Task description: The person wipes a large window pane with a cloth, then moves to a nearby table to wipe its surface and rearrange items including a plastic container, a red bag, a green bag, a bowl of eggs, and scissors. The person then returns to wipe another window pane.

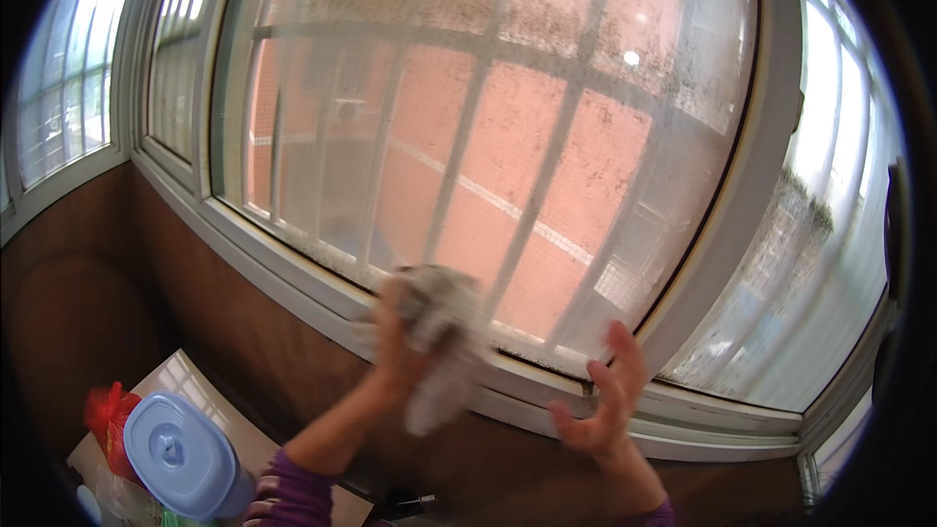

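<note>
My left hand (399,348) grips a crumpled, soiled whitish cloth (446,329), blurred by motion. The cloth lies over the lower edge of a large window pane (468,161), and one end hangs below the sill. Whether it presses on the glass cannot be told. Speckled dark grime marks the pane, thickest across the upper part and along the bottom. To the right, my right hand (607,402) holds nothing; its fingers are spread near the pane's lower right corner, in front of the white window frame (703,293).
Below left, a light tabletop (176,373) carries a blue plastic container with a lid (179,454), a red plastic bag (113,424) and a clear bag (124,501). Brown panelling (241,271) runs under the sill. A second dirty pane (790,293) stands at right. Bars show behind the glass.
</note>
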